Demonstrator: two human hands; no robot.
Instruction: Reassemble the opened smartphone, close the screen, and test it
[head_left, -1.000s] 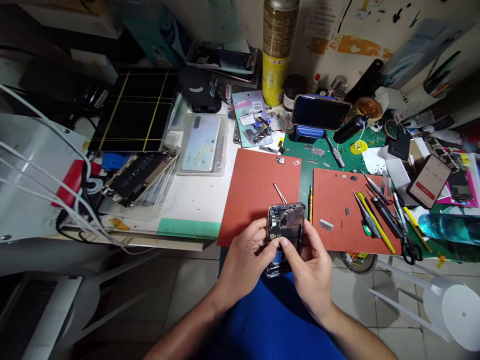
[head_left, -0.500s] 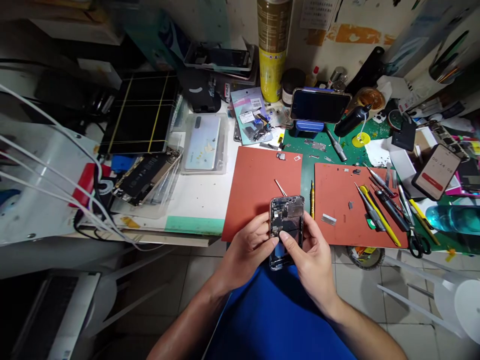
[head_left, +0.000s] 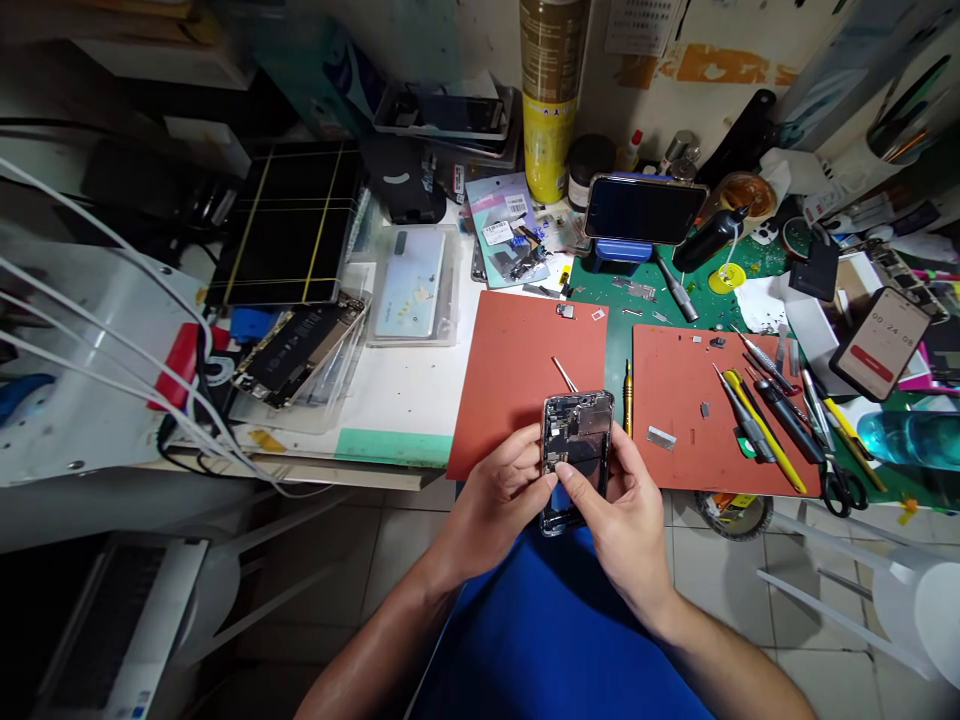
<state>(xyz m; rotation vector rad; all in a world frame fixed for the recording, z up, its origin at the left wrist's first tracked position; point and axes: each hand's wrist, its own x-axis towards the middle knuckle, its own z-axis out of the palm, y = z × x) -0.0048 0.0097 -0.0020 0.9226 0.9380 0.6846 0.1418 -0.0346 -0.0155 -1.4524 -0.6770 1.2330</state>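
An opened smartphone [head_left: 589, 430], its circuit board and inner parts exposed, is held between both hands just over the front edge of the bench. My left hand [head_left: 499, 490] grips its left side, with the thumb pressed on the inside near the middle. Around the right side closes my right hand [head_left: 626, 505], its thumb tip resting inside beside the left one. The thumbs cover part of the phone's interior. Behind the phone, tweezers [head_left: 566, 374] lie on the left red mat [head_left: 517, 385], and a gold screwdriver [head_left: 628, 395] lies just right of it.
On the right red mat [head_left: 667, 460] lie small metal parts and several hand tools, with black-handled scissors [head_left: 844, 490] at its edge. A dark phone [head_left: 645, 208] leans on a blue stand. A timer phone [head_left: 879, 342] is at far right. White cables [head_left: 135, 340] hang at left.
The whole view has shifted slightly, so the bench appears a little farther right. Both hands keep the same hold on the smartphone, thumbs still inside it.
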